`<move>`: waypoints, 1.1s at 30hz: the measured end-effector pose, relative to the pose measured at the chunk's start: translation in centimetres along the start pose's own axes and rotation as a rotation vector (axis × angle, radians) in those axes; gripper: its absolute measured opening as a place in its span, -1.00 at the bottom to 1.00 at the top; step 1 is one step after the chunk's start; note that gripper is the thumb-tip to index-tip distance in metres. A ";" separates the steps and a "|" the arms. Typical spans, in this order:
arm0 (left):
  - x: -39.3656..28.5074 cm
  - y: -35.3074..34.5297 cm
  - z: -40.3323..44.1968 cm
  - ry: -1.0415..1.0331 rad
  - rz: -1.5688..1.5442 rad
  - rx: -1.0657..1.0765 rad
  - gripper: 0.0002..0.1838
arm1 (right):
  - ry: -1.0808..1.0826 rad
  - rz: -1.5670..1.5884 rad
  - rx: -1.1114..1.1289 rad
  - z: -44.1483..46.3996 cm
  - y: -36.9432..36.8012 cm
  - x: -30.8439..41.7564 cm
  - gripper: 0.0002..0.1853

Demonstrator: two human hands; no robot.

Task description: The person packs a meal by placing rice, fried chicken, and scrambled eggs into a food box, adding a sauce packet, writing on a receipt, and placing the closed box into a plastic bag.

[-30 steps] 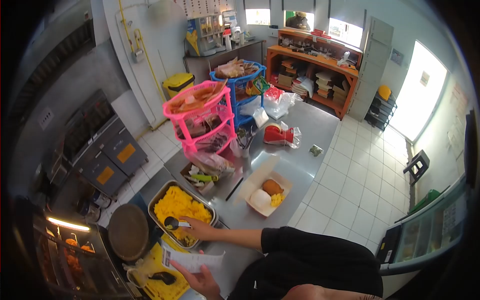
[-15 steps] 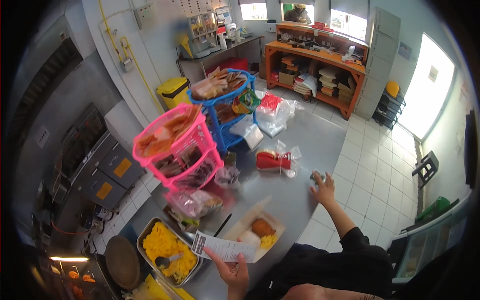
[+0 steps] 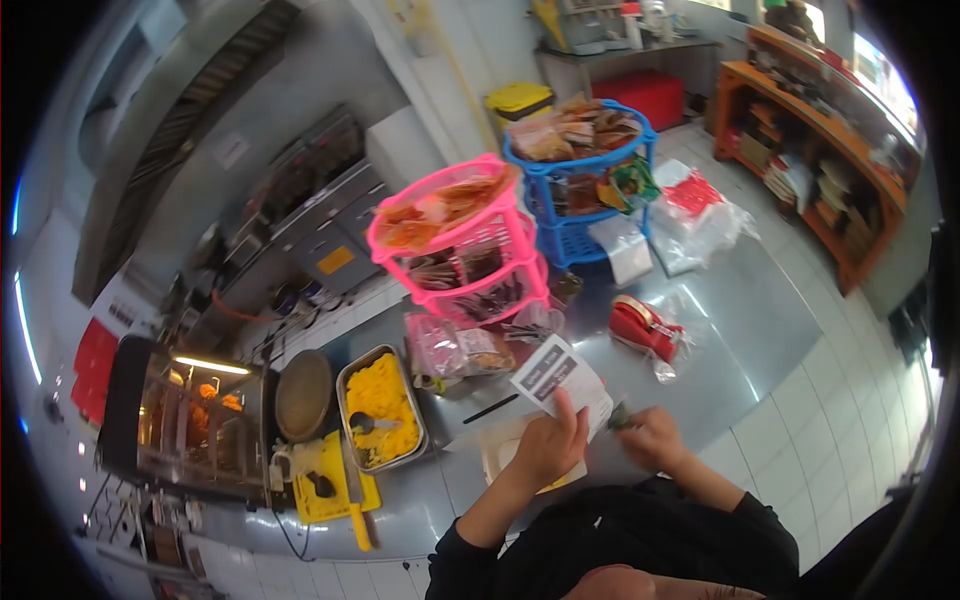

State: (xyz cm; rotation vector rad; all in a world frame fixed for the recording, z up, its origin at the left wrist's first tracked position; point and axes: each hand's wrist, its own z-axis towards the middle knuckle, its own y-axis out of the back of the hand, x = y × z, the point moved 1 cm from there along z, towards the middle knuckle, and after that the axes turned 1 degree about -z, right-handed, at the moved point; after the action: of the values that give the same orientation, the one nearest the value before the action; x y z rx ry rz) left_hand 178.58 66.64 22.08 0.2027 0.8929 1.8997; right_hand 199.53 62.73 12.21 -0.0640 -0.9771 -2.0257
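Pinching a slip [image 3: 562, 377], print up, likely for reading, left hand [image 3: 545, 442] flanks right hand [image 3: 655, 440], fingers curled around small packet [image 3: 619, 414].

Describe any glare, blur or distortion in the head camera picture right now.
All in the head view: the wide lens bows straight edges within a dark rounded border; the upper-right window is washed out; pale glare streaks the steel table; the lamp at left glows brightly; the small print on the held paper is unreadable.
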 end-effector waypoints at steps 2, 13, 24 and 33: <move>0.1 -0.4 -0.2 -0.015 0.082 -0.043 -0.30 | 0.104 0.016 0.058 2.5 -0.5 2.4 -0.66; -0.7 1.3 1.4 0.465 -0.561 -0.094 -0.08 | -0.524 0.464 -0.078 11.5 0.9 -11.3 -0.62; 0.0 1.7 2.7 0.717 -0.884 -0.210 0.07 | -0.393 0.553 0.676 7.8 -7.4 -7.1 -0.78; -1.2 1.6 3.2 0.692 -1.000 -0.199 0.12 | -0.886 1.115 0.283 0.9 -6.0 -3.5 -0.62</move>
State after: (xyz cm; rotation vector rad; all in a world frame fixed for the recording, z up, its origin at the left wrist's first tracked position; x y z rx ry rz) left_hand 179.62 66.89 25.72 -0.9160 0.9664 1.0628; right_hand 197.12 67.61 7.77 -1.1500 -1.3077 -0.7634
